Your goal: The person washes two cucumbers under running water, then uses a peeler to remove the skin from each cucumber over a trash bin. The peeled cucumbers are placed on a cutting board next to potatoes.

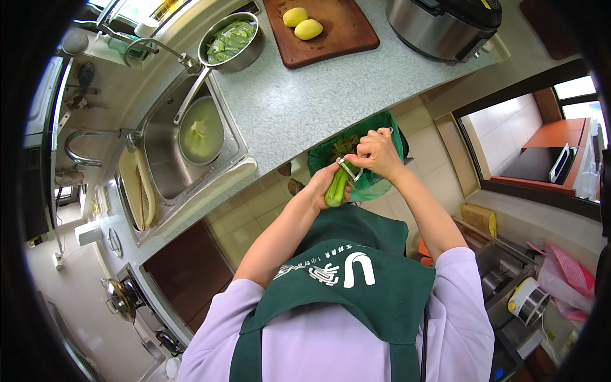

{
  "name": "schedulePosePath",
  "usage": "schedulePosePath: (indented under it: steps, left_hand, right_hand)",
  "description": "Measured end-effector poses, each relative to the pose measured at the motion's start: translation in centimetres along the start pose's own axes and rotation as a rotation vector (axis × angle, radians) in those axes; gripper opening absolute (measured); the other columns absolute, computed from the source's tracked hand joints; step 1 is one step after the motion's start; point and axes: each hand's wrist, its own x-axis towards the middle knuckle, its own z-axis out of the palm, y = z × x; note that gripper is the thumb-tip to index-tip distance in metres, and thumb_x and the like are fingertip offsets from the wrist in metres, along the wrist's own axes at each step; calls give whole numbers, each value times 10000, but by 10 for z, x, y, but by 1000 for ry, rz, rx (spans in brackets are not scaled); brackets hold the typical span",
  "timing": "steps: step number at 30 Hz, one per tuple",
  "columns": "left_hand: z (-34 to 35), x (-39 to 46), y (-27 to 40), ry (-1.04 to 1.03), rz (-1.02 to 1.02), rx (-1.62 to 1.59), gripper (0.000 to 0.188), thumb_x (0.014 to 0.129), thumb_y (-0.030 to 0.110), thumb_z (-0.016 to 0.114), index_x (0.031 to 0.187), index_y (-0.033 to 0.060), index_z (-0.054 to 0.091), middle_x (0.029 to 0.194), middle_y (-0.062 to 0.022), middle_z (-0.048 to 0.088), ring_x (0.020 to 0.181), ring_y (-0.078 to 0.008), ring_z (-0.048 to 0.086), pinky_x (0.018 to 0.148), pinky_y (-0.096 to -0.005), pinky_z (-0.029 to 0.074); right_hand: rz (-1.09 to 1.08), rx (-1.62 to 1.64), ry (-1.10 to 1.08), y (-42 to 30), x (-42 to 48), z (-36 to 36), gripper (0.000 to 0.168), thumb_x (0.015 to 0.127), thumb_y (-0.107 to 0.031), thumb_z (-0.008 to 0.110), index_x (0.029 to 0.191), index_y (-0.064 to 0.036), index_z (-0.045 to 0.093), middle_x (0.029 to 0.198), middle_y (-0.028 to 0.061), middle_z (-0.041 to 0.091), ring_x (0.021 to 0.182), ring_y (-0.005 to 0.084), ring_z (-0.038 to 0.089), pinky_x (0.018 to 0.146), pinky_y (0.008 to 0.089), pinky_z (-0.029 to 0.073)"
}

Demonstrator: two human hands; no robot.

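My left hand (324, 185) is closed around a short green vegetable stalk (337, 190), perhaps celery or a lettuce stem, its pale cut end towards me. In my right hand (378, 155) is a metal vegetable peeler (351, 170), its head against or close beside the stalk's far part. Both hands are over a bin lined with a green plastic bag (378, 184), where leafy scraps (347, 144) lie. My fingers hide part of the stalk and most of the peeler's handle.
Two peeled potatoes (308, 29) lie on a wooden cutting board (324, 52). A saucepan (260, 45) of green pieces in water stands beside the sink (162, 179), which holds a bowl (210, 157) with a pale green vegetable in water. An electric cooker (429, 33) stands right on the counter (277, 110).
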Motion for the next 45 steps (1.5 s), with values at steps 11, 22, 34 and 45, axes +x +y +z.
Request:
schedulePosePath:
  steps: [11, 22, 34, 45]
  left_hand:
    - [-26, -29, 0, -158, 87, -154, 485, 953, 511, 444, 1104, 59, 532, 801, -85, 555, 642, -173, 506, 530, -287, 440]
    - [-27, 9, 3, 49, 45, -98, 479, 976, 494, 364, 1065, 59, 544, 844, -97, 571, 647, -188, 527, 574, -316, 473]
    - [-2, -5, 0, 40, 36, -90, 452, 997, 477, 297, 1051, 121, 569, 857, -45, 615, 645, -177, 588, 552, -319, 507]
    - [-16, -8, -7, 47, 63, -50, 434, 969, 505, 379, 938, 102, 537, 727, -69, 531, 579, -187, 477, 504, -335, 415]
  right_hand:
    - [354, -546, -39, 72, -26, 22, 417, 765, -479, 684, 587, -102, 681, 551, 44, 568, 681, 222, 532, 741, 355, 327]
    - [34, -155, 132, -10, -7, -17, 435, 750, -403, 716, 489, -108, 530, 562, 5, 448, 657, 198, 467, 757, 355, 323]
    - [-207, 108, 17, -58, 9, -13, 438, 662, -340, 799, 470, -115, 476, 541, -1, 392, 601, 180, 404, 760, 335, 312]
    - [-26, -45, 10, -10, 3, 18, 450, 719, -392, 744, 456, -96, 530, 519, 1, 482, 594, 177, 468, 709, 332, 332]
